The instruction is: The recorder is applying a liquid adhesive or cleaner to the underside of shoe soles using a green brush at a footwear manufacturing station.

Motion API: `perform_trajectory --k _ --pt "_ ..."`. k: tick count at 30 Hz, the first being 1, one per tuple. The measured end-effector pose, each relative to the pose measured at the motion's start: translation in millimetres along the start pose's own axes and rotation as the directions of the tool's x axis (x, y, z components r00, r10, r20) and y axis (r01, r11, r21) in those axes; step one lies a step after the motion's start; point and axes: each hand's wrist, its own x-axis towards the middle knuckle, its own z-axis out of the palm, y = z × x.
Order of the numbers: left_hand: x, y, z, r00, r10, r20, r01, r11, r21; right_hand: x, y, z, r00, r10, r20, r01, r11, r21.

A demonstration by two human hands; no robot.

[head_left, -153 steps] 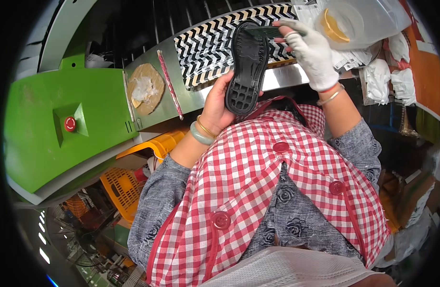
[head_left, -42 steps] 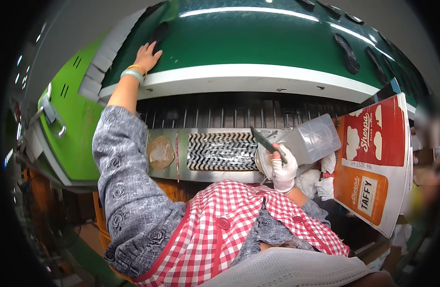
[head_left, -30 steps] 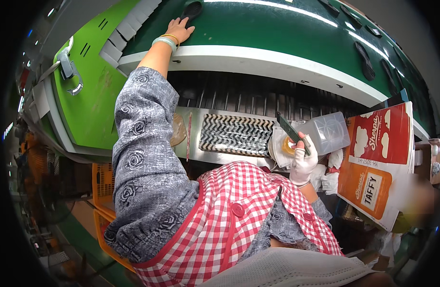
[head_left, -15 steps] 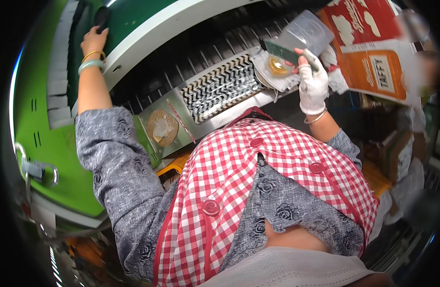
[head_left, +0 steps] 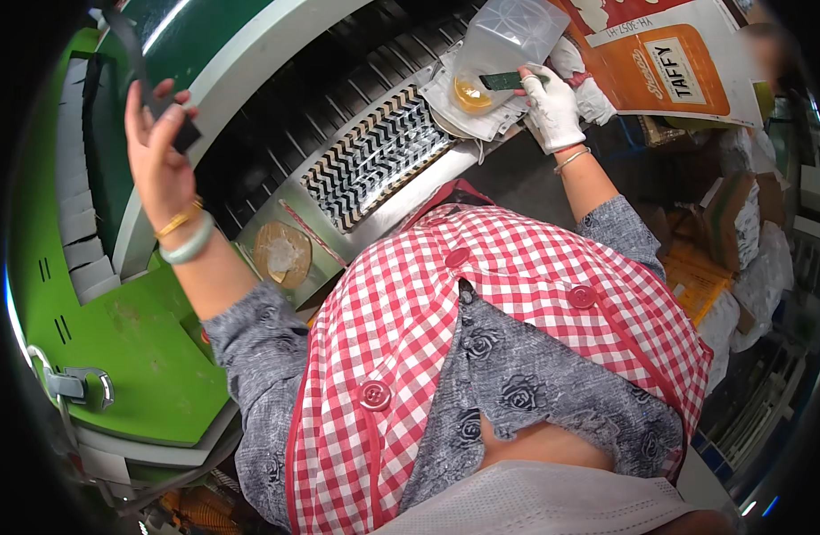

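My left hand (head_left: 164,152), bare, with a yellow bangle and a pale green one, is raised at the upper left. Its thumb and fingers are around a black handle (head_left: 185,132) that joins a dark bar running upward. My right hand (head_left: 550,109), in a white glove, pinches a flat dark green strip (head_left: 501,82). That strip is held at a clear plastic container (head_left: 517,40) with amber liquid (head_left: 473,94) at its bottom. Beside it lies a silver plate (head_left: 374,165) covered with rows of black and tan zigzag pieces.
A round tan pad (head_left: 283,254) with a whitish lump lies on the metal ledge, near a thin red-patterned stick (head_left: 312,234). A green machine housing (head_left: 151,357) with a padlock (head_left: 71,385) fills the left. An orange and red carton (head_left: 664,71) stands at the far right.
My left hand has come down and nearer with the black handle. My right hand has brought the green strip down to the container. The whole view has shifted slightly.
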Motion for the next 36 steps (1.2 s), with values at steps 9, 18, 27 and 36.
perform_trajectory --k 9,18,27,36 --pt "-120.2 -64.3 124.4 0.813 -0.542 0.213 0.563 0.638 -0.525 24.9 40.1 18.1 0.970 -0.190 0.154 0.227 0.936 -0.269" --pt "-148.7 -81.8 129.5 0.714 -0.604 0.355 0.667 0.431 -0.608 31.8 52.2 25.1 0.971 -0.146 0.189 0.162 0.984 -0.074" --pt "-157.3 -100.0 124.9 0.707 -0.645 0.290 0.651 0.434 -0.623 24.4 38.9 30.7 0.961 -0.062 0.269 0.014 0.984 0.178" --pt "-166.6 -109.3 113.3 0.748 -0.627 0.218 0.598 0.492 -0.633 15.9 48.6 29.0 0.917 0.100 0.385 -0.279 0.852 0.443"
